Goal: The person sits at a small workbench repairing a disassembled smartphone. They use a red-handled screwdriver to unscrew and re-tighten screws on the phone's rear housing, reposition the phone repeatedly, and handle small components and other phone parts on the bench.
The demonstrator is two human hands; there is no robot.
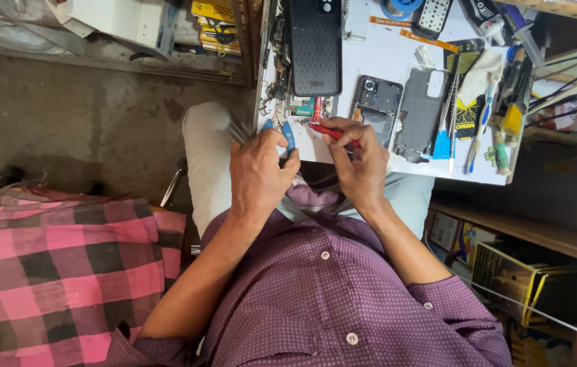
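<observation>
Purple shirt (343, 299) nearest. Left hand (259, 173) clenched on blue-handled pliers (288, 134); right hand (358, 163) beside it, pinching red-handled tool (329, 131), long axis pointing leftward toward the pliers, at tabletop (383, 61) edge.

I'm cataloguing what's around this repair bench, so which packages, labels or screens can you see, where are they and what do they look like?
Stack of yellow packets: top centre, left of the bench; flat, yellow with black print.
White box: top left on the ledge; rectangular, plain white.
Printed card: right side of white table, under tools; black with yellow design.
Cardboard boxes: lower-right shelf; yellow-brown, open.
No lit screens visible.
</observation>
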